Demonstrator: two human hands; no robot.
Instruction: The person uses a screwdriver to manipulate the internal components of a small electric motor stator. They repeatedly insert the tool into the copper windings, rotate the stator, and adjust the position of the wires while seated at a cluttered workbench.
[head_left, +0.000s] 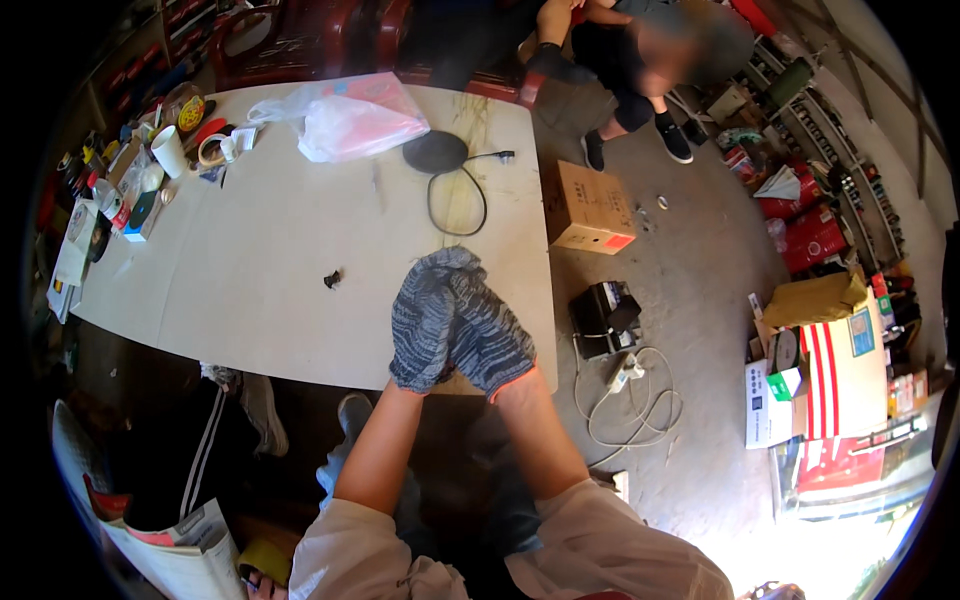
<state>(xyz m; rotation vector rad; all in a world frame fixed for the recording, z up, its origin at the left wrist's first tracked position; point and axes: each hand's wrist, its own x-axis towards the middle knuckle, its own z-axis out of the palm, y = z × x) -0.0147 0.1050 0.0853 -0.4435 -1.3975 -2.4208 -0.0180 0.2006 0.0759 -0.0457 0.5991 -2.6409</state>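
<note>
Both hands wear grey-and-black knitted work gloves and are pressed together above the near right part of the white table [250, 240]. The fingers of my left hand [418, 335] are closed against my right hand [498, 340], which has an orange cuff edge. The fingers fold over one another, and whether anything lies between them is hidden. To the left of the hands is a small black object [332, 279], too small to name. Beyond them a black round disc [436, 152] rests on the table, with a black cable [484, 210] looping from it.
A pink-and-white plastic bag [365, 120] lies at the table's far side. Cups, tape and bottles crowd its left end, including a white cup [168, 150]. On the floor to the right are a cardboard box [590, 208], a black device [604, 318] and a coiled cord [640, 435]. Someone sits beyond.
</note>
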